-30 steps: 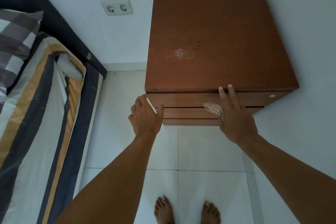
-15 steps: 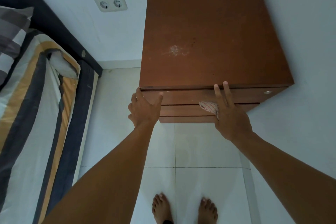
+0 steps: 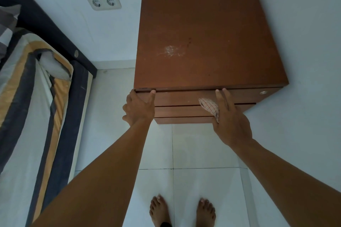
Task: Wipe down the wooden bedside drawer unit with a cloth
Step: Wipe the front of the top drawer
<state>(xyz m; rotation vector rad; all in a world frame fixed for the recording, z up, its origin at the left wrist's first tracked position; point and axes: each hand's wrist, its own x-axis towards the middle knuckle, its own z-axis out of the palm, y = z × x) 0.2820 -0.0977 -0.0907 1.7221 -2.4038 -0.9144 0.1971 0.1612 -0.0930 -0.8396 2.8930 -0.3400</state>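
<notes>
The wooden bedside drawer unit [image 3: 206, 38] stands in the room corner, its brown top bearing a whitish smudge [image 3: 170, 50] near the middle. My left hand [image 3: 138, 107] grips the front left corner of the unit, fingertips on the top edge. My right hand [image 3: 229, 118] presses a white cloth with a red check pattern [image 3: 209, 107] flat against the drawer fronts, fingers pointing up to the top edge. A small round lock [image 3: 263, 92] shows at the right end of the top drawer.
A bed [image 3: 33, 107] with striped sheets and a dark frame fills the left side. A double wall socket [image 3: 103, 2] sits left of the unit. White walls close in behind and to the right. My bare feet [image 3: 181, 210] stand on white floor tiles.
My left hand has risen from below the corner to clasp the unit's top front edge. My right hand with the cloth has stayed on the drawer fronts, sliding slightly upward.
</notes>
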